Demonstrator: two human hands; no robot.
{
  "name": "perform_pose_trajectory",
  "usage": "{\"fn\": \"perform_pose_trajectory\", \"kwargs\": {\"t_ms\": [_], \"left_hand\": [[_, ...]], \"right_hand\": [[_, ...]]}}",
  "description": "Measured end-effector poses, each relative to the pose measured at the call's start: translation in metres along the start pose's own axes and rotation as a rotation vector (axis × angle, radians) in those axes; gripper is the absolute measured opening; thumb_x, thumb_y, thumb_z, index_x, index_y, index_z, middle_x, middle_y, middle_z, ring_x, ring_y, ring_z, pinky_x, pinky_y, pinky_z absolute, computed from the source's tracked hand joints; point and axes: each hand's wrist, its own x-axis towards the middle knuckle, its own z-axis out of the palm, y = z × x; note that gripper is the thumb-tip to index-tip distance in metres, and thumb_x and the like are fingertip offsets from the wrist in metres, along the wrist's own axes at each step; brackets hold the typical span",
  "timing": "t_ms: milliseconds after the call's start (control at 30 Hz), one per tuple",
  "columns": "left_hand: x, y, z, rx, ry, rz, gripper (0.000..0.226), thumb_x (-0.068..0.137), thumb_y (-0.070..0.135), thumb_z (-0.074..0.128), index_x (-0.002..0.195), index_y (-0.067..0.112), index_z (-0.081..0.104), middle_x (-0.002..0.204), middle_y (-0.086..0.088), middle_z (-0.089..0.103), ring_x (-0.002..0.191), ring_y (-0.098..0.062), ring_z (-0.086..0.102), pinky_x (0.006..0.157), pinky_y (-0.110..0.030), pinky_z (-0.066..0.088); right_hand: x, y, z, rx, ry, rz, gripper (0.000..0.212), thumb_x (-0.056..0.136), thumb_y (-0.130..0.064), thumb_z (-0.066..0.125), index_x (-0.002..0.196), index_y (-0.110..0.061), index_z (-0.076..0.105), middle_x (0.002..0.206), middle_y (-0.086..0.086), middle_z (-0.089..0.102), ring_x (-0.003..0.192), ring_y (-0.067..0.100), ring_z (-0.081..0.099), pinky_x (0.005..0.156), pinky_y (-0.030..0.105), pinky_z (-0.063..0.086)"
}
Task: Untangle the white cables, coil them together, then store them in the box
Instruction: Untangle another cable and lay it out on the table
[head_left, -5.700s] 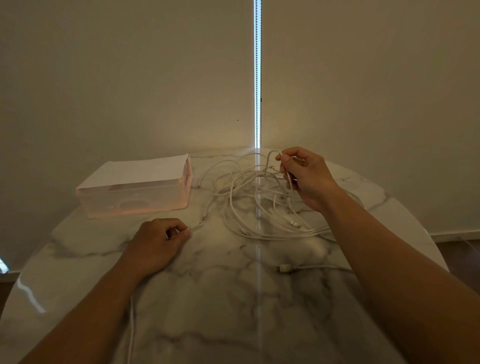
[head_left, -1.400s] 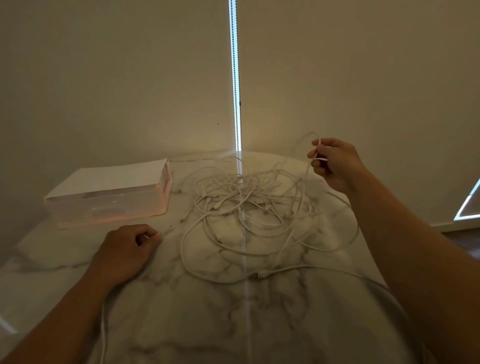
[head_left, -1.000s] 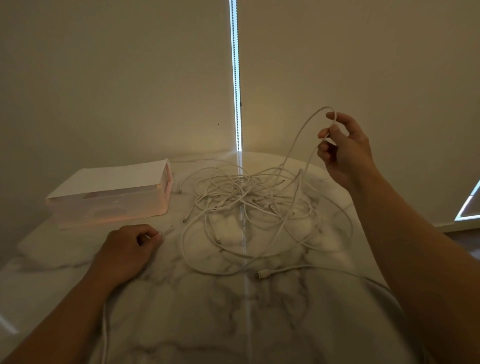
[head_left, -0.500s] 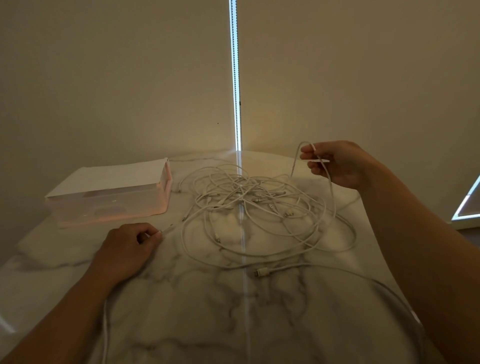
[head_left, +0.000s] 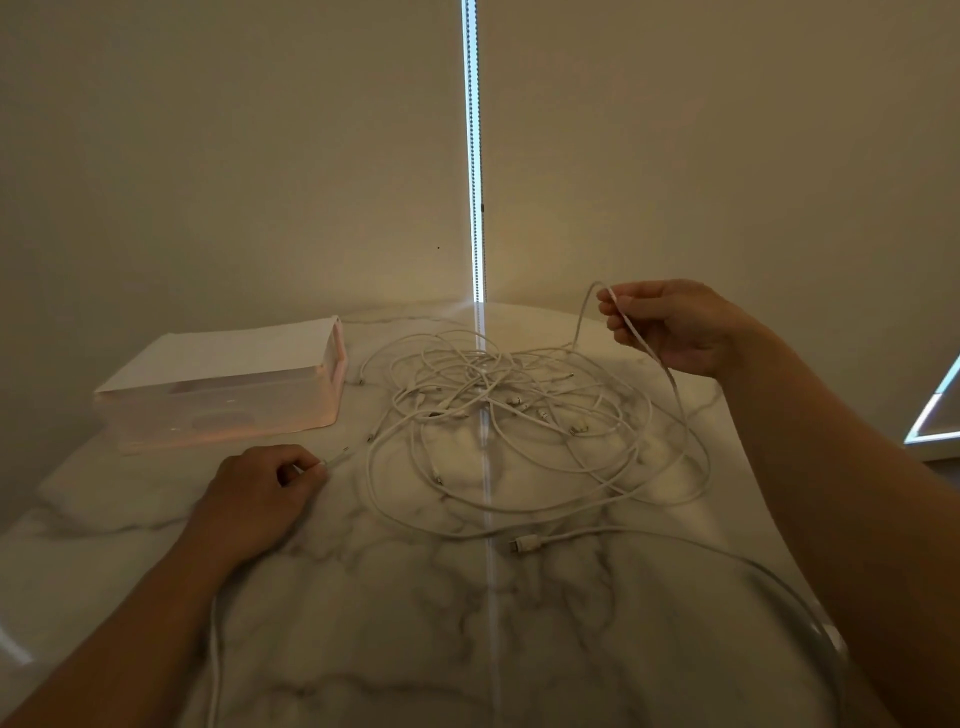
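The white cables (head_left: 519, 410) are lying in a loose tangle toward the far edge of the desk (head_left: 415, 639), just right of the box (head_left: 223, 384), which is sitting near the far left edge. The left grip (head_left: 260, 499) is curling around 1 cable end (head_left: 337, 458), pinning it low to the desk in front of the box. The right grip (head_left: 675, 327) is pinching a raised loop (head_left: 592, 306) above the far right side of the pile, with the strand arching over its fingers and dropping back to the desk.

These cables are looking thin, light and limp, so they are probably sliding easily on the smooth marble but snagging wherever their small plugs are crossing other loops. Taking hold just behind a plug, such as the free plug (head_left: 522, 544) lying nearer the front edge, is likely working better than tugging mid-strand, which is risking tighter knots.
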Motion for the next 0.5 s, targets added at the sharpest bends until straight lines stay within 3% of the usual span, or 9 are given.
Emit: {"fn": "perform_pose_trajectory", "kwargs": {"t_ms": [167,267,367,433,500], "left_hand": [[0.0008,-0.0005,-0.0003,0.003,-0.002,-0.004,0.011,0.09,0.037,0.063,0.081,0.036,0.069,0.078,0.012,0.065,0.075,-0.004,0.055,0.066,-0.027,0.039],[0.0003,-0.0008,-0.001,0.003,-0.004,-0.002,0.011,0.091,0.037,0.062,0.082,0.035,0.07,0.078,0.013,0.065,0.075,-0.004,0.055,0.066,-0.027,0.04],[-0.0004,-0.0003,-0.0009,-0.005,-0.006,-0.006,0.011,0.091,0.038,0.062,0.082,0.036,0.07,0.079,0.013,0.065,0.075,-0.004,0.055,0.066,-0.027,0.04],[-0.0007,-0.0003,-0.0009,-0.011,-0.008,-0.011,0.012,0.091,0.038,0.062,0.082,0.035,0.07,0.079,0.012,0.065,0.075,-0.005,0.056,0.067,-0.027,0.04],[-0.0001,-0.0011,-0.0008,-0.007,-0.003,-0.004,0.012,0.09,0.037,0.063,0.081,0.035,0.07,0.078,0.012,0.066,0.075,-0.005,0.056,0.066,-0.027,0.04]], "right_hand": [[0.007,-0.002,0.006,0.189,0.043,-0.36,0.019,0.098,0.003,0.047,0.101,-0.009,0.062,0.08,0.006,0.06,0.061,0.013,0.048,0.057,0.022,0.04],[0.0101,0.0015,0.0054,0.164,0.07,-0.211,0.02,0.099,-0.002,0.045,0.108,-0.004,0.062,0.071,0.002,0.055,0.057,0.013,0.042,0.052,0.023,0.034],[0.0106,0.0052,0.0028,0.088,0.123,0.047,0.031,0.103,-0.025,0.045,0.119,-0.004,0.061,0.059,-0.004,0.04,0.05,0.01,0.031,0.046,0.022,0.026],[0.0107,0.0067,0.0018,0.123,0.165,0.048,0.035,0.103,-0.026,0.046,0.128,-0.004,0.059,0.055,-0.005,0.035,0.049,0.009,0.028,0.045,0.021,0.025],[0.01,0.0052,0.0002,0.239,0.185,-0.099,0.032,0.103,-0.022,0.047,0.128,-0.009,0.061,0.059,-0.004,0.044,0.052,0.01,0.037,0.049,0.023,0.033]]}}
